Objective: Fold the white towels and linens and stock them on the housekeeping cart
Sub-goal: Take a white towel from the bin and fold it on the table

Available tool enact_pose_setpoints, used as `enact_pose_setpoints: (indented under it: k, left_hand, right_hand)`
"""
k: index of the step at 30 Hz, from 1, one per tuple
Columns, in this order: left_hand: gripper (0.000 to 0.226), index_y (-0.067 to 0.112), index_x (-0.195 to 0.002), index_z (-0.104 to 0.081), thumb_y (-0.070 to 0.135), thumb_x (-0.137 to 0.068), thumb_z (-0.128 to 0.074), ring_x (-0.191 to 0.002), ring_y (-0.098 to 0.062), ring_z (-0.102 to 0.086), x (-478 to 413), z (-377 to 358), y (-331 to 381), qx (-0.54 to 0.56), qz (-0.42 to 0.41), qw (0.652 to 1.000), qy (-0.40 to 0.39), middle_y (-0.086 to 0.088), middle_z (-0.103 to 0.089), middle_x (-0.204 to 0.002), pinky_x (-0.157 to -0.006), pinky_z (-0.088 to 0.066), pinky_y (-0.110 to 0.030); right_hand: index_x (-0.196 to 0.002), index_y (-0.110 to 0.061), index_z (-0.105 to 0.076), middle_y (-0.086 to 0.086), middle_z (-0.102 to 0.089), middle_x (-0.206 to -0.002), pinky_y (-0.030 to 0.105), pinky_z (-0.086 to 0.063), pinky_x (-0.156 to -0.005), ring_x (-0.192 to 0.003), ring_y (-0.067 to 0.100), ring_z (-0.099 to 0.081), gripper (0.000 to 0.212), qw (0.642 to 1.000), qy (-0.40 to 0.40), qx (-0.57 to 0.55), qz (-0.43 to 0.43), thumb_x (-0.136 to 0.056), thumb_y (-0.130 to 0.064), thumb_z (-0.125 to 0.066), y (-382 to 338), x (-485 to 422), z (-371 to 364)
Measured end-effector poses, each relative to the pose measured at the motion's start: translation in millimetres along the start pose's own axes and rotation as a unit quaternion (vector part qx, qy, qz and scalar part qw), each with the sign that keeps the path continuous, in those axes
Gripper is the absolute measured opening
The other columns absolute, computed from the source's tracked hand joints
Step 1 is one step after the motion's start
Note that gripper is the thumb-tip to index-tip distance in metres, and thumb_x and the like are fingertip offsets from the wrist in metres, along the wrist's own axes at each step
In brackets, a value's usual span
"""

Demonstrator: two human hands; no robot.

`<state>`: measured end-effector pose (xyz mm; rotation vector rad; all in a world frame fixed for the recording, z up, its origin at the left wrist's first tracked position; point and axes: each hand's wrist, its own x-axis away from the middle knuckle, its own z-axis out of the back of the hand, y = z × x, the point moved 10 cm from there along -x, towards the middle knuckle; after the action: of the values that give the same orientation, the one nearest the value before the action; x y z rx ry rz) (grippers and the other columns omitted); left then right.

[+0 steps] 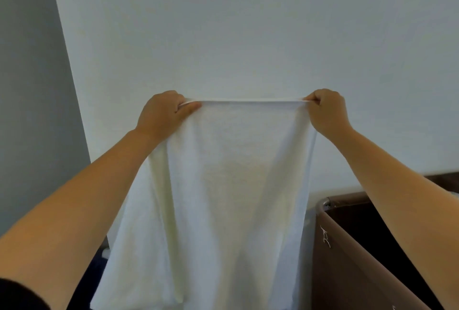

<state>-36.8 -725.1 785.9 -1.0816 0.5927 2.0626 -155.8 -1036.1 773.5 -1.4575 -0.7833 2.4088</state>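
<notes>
White terry towel [233, 198], unfolded, held up vertical. Top hem is taut and level between the two grips: left hand [164, 113] pinches the left top corner, right hand [325, 111] the right top corner. The rest hangs below the grips in soft loose folds, widening downward; bottom edge runs out of frame. Brown-walled cart bin [347, 272] sits well below the right grip, beside the towel's right edge.
</notes>
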Motion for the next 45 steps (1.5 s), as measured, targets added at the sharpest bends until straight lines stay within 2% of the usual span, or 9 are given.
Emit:
enact_pose_setpoints:
  k: [3,11,13,17,21,24,29,38,45]
  left_hand:
    - [0.053,0.019,-0.054,-0.021,0.060,-0.086,-0.035,-0.052,-0.012,-0.031,-4,11,6,-0.014,-0.036,0.999,0.014,0.004,-0.030,-0.056,-0.052,-0.026,-0.024]
    - [0.045,0.024,-0.054,-0.022,0.060,-0.083,-0.021,-0.060,-0.021,-0.037,19,-21,30,-0.012,-0.065,0.998,-0.023,0.007,-0.028,-0.058,-0.060,-0.024,-0.031]
    - [0.049,0.020,-0.057,-0.028,0.059,-0.087,-0.027,-0.066,-0.025,-0.043,31,-46,44,-0.019,-0.072,0.995,-0.072,0.003,-0.033,-0.063,-0.063,-0.024,-0.030]
    - [0.050,0.013,-0.069,-0.047,0.057,-0.088,-0.030,-0.067,-0.025,-0.047,66,-89,72,0.009,-0.102,0.985,-0.140,0.001,-0.038,-0.070,-0.061,-0.027,-0.030]
    - [0.063,0.012,-0.070,-0.053,0.062,-0.081,-0.016,-0.067,-0.019,-0.047,115,-107,60,0.061,-0.055,0.986,-0.142,0.009,-0.035,-0.068,-0.060,-0.028,-0.027]
    - [0.075,0.010,-0.096,-0.067,0.062,-0.084,-0.015,-0.075,-0.019,-0.054,167,-134,57,0.062,-0.041,0.972,-0.222,0.002,-0.047,-0.083,-0.064,-0.038,-0.026]
    - [0.034,0.015,-0.129,-0.054,0.025,-0.102,-0.038,-0.088,-0.025,-0.055,242,-173,46,0.045,-0.001,0.949,-0.312,-0.009,-0.053,-0.106,-0.074,-0.046,-0.039]
    - [0.035,0.005,-0.128,-0.053,0.010,-0.100,-0.033,-0.110,-0.034,-0.055,305,-195,1,0.081,0.203,0.931,-0.292,-0.014,-0.053,-0.127,-0.092,-0.043,-0.040]
    - [0.030,-0.001,-0.114,-0.060,0.007,-0.099,-0.035,-0.099,-0.034,-0.057,335,-194,-55,0.049,0.344,0.900,-0.264,-0.019,-0.059,-0.114,-0.082,-0.043,-0.034]
  right_hand:
    - [-0.090,0.006,-0.063,0.014,-0.063,-0.102,0.031,-0.045,-0.077,-0.094,0.028,-0.056,0.027,0.998,0.004,0.033,0.044,-0.084,0.003,-0.037,-12,-11,4]
    - [-0.058,-0.019,-0.050,-0.005,-0.051,-0.064,0.021,-0.033,-0.055,-0.075,0.019,-0.050,0.027,0.991,-0.006,-0.119,-0.056,-0.069,0.004,-0.040,-16,16,-25]
    - [-0.064,-0.020,-0.050,-0.002,-0.051,-0.068,0.024,-0.032,-0.060,-0.077,0.018,-0.048,0.011,0.989,-0.075,-0.123,-0.029,-0.066,-0.016,-0.040,-38,41,-55]
    - [-0.097,-0.018,-0.056,0.000,-0.059,-0.084,0.030,-0.038,-0.067,-0.080,0.019,-0.054,0.030,0.950,-0.307,-0.036,0.057,-0.078,-0.039,-0.048,-66,111,-134]
    - [-0.060,-0.015,-0.039,-0.003,-0.045,-0.063,0.024,-0.029,-0.053,-0.059,0.012,-0.042,0.036,0.923,-0.381,-0.014,0.048,-0.087,-0.033,-0.057,-38,162,-169]
    - [-0.054,-0.017,-0.035,-0.005,-0.037,-0.054,0.020,-0.025,-0.048,-0.051,0.008,-0.034,0.044,0.919,-0.392,-0.044,0.010,-0.089,-0.027,-0.060,-13,199,-176]
    - [-0.056,-0.016,-0.037,-0.004,-0.036,-0.055,0.020,-0.030,-0.050,-0.051,0.009,-0.033,0.042,0.908,-0.418,-0.035,-0.013,-0.091,-0.029,-0.058,6,249,-189]
    - [-0.056,-0.016,-0.030,-0.004,-0.031,-0.053,0.023,-0.025,-0.051,-0.051,0.011,-0.030,0.045,0.909,-0.416,-0.018,-0.022,-0.093,-0.024,-0.054,15,269,-177]
    - [-0.056,-0.016,-0.028,-0.002,-0.031,-0.054,0.031,-0.025,-0.054,-0.053,0.015,-0.029,0.045,0.926,-0.374,0.016,-0.050,-0.093,-0.024,-0.053,42,257,-157]
